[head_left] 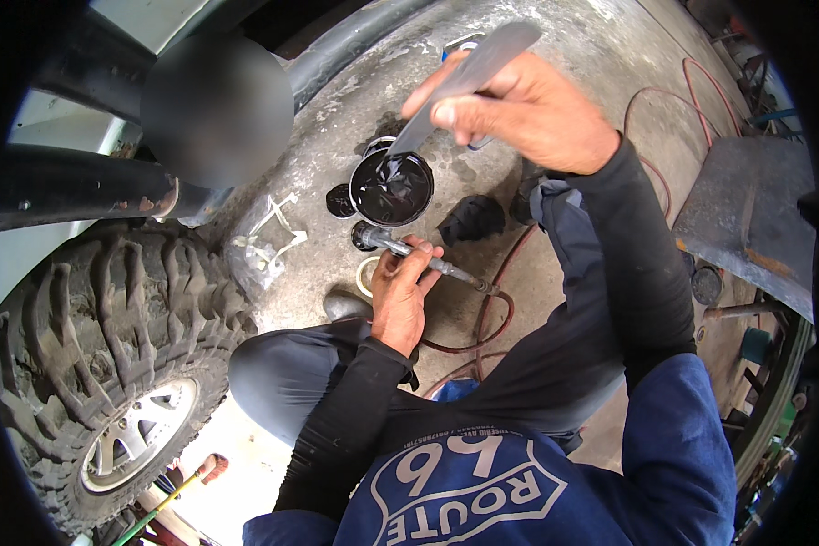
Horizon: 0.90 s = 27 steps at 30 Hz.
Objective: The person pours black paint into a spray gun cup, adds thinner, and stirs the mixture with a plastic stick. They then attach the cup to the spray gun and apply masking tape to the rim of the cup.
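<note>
One grey flat strip (496, 62), blurred: grasped in the right hand (541, 114), lower end over the can's far rim. One open round can (431, 188) of black liquid (393, 202): on the concrete floor (337, 146), far from the seated person. One metal tool (393, 244): gripped by the left hand (399, 298), at the can's near side; one red hose (504, 314) joined at right. One black-coated disc (340, 201): left of the can. One crumpled black piece (473, 219): right. One tape roll (361, 277): nearer. One treaded tyre (73, 318): left.

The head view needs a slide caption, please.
Right hand holds grey strip over black-filled can; left hand grips metal tool.
</note>
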Available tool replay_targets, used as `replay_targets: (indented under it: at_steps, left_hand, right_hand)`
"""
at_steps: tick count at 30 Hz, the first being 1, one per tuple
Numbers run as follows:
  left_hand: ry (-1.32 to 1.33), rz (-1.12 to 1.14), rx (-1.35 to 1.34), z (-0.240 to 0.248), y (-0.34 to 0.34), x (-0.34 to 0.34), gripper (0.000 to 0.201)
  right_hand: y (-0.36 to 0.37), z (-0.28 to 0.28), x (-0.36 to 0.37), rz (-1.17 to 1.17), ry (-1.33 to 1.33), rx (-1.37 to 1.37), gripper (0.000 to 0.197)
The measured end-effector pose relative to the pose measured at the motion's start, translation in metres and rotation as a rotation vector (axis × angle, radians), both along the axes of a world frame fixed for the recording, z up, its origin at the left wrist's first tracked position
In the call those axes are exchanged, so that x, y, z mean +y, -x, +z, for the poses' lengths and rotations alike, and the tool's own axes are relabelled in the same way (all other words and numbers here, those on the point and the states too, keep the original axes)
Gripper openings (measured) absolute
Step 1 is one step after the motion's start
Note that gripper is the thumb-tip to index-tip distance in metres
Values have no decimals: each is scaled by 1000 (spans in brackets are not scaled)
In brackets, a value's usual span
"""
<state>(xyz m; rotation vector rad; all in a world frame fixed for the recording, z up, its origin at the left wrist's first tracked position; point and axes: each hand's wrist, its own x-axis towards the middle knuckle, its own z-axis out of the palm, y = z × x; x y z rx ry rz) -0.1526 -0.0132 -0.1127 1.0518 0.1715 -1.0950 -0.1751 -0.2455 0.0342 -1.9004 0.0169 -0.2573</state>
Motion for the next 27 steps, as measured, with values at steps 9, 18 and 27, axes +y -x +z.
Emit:
replay_targets:
  at_steps: [9, 18, 27]
  left_hand:
    - [19, 6, 13, -2, 0, 1, 28]
    - [9, 5, 4, -3, 0, 0, 29]
    - [24, 15, 2, -2, 0, 1, 28]
  right_hand:
    - [-16, -27, 8, -190, -45, 214, 26]
    - [-4, 0, 6, 16, 40, -18, 26]
    - [-18, -19, 10, -260, -178, 177, 26]
